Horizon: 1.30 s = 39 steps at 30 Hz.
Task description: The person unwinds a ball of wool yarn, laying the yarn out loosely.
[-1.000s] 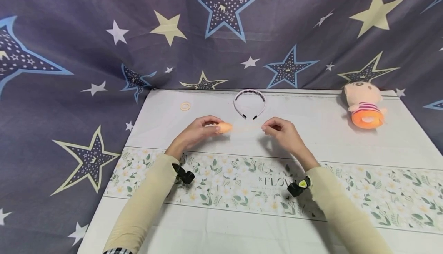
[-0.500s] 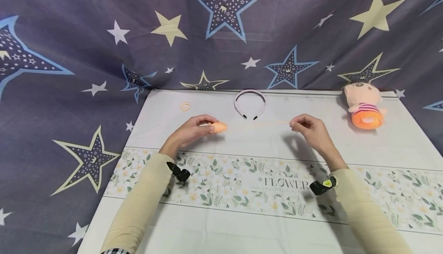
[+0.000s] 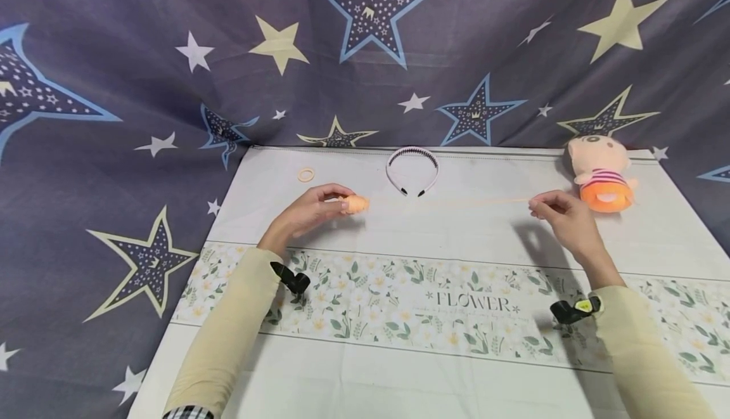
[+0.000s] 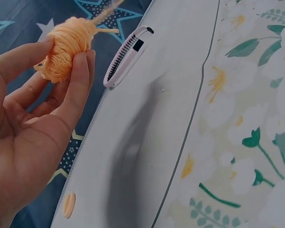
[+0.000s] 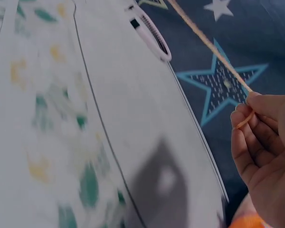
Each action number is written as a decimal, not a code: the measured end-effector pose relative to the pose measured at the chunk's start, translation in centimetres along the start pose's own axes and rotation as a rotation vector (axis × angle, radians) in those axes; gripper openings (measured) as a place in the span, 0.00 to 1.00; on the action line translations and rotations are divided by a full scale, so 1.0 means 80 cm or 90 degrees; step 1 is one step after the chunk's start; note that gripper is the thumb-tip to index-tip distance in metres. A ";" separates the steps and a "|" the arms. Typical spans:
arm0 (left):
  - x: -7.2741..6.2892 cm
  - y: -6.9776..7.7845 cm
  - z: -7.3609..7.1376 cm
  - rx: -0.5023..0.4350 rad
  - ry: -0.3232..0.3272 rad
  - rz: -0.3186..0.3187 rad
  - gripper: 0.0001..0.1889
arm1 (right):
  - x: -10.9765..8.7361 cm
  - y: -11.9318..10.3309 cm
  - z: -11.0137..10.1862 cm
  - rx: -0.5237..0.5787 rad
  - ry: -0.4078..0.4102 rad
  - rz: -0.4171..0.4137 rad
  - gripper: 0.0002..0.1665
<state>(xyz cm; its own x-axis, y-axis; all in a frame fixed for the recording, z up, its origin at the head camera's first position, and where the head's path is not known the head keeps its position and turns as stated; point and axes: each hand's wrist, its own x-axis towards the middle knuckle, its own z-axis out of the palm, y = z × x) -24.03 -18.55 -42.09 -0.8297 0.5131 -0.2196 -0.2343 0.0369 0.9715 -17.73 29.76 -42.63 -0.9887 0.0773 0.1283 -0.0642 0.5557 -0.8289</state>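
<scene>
A small bundle of orange yarn [image 4: 69, 45] is pinched between the thumb and fingers of my left hand [image 3: 312, 210], raised over the white part of the table cover. From the bundle a yarn strand [image 5: 206, 42] stretches across to my right hand [image 3: 567, 219]. Thumb and forefinger of the right hand pinch that strand, and its short loose end [image 5: 245, 120] curls over the fingers in the right wrist view. Behind the taut strand lies a pink headband [image 3: 390, 172] with dark teeth and black tips.
An orange ring-shaped band [image 3: 305, 174] lies at the back left of the table. A plush doll [image 3: 601, 175] in a striped top and orange bottom is at the back right, close to my right hand. A star-patterned curtain [image 3: 365, 96] hangs behind the table.
My right hand has moved well to the right, drawing out a longer strand of yarn. My left hand with the bundle has shifted slightly left and back.
</scene>
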 end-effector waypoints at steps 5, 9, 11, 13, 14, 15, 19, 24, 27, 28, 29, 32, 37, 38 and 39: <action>0.000 0.002 -0.002 0.002 0.003 -0.002 0.14 | -0.008 0.017 -0.025 -0.043 0.008 0.034 0.19; 0.001 0.004 -0.004 -0.004 0.011 -0.002 0.14 | -0.015 0.030 -0.040 -0.077 0.014 0.063 0.21; 0.001 0.005 -0.005 -0.001 0.014 0.000 0.15 | -0.018 0.035 -0.048 -0.092 0.014 0.084 0.22; 0.001 0.005 -0.006 0.001 0.020 0.002 0.15 | -0.022 0.041 -0.055 -0.102 0.011 0.104 0.24; 0.000 0.006 -0.006 0.003 0.023 0.003 0.15 | -0.024 0.043 -0.058 -0.110 0.011 0.113 0.25; 0.000 0.007 -0.006 0.006 0.026 0.005 0.15 | -0.025 0.046 -0.061 -0.117 0.011 0.121 0.25; -0.001 0.009 -0.008 -0.001 0.029 0.012 0.14 | -0.030 0.058 -0.074 -0.139 0.012 0.133 0.24; -0.002 0.010 -0.008 -0.020 0.015 0.018 0.12 | -0.035 0.070 -0.085 -0.152 0.014 0.144 0.23; -0.002 0.009 -0.007 -0.023 0.002 0.019 0.12 | -0.038 0.073 -0.087 -0.154 0.010 0.159 0.25; -0.002 0.009 -0.007 -0.026 -0.004 0.020 0.12 | -0.039 0.073 -0.088 -0.157 0.008 0.165 0.26; -0.002 0.009 -0.007 -0.028 -0.010 0.021 0.12 | -0.039 0.074 -0.088 -0.160 0.008 0.170 0.27; -0.001 0.008 -0.006 -0.041 -0.032 0.024 0.11 | -0.041 0.074 -0.087 -0.161 0.008 0.184 0.29; 0.001 0.008 -0.005 -0.058 -0.038 0.023 0.11 | -0.043 0.076 -0.086 -0.162 0.009 0.190 0.29; 0.001 0.008 -0.005 -0.058 -0.032 0.021 0.11 | -0.043 0.077 -0.086 -0.162 0.008 0.192 0.29; 0.001 0.008 -0.005 -0.055 -0.025 0.020 0.11 | -0.043 0.077 -0.086 -0.166 0.009 0.194 0.29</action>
<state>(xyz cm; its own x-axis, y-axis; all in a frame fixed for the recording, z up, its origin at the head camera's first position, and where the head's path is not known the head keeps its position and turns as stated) -24.44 -18.84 -41.50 -0.8170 0.5465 -0.1837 -0.2529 -0.0534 0.9660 -13.77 38.62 -44.39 -0.9549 0.2819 -0.0932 0.2706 0.6968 -0.6643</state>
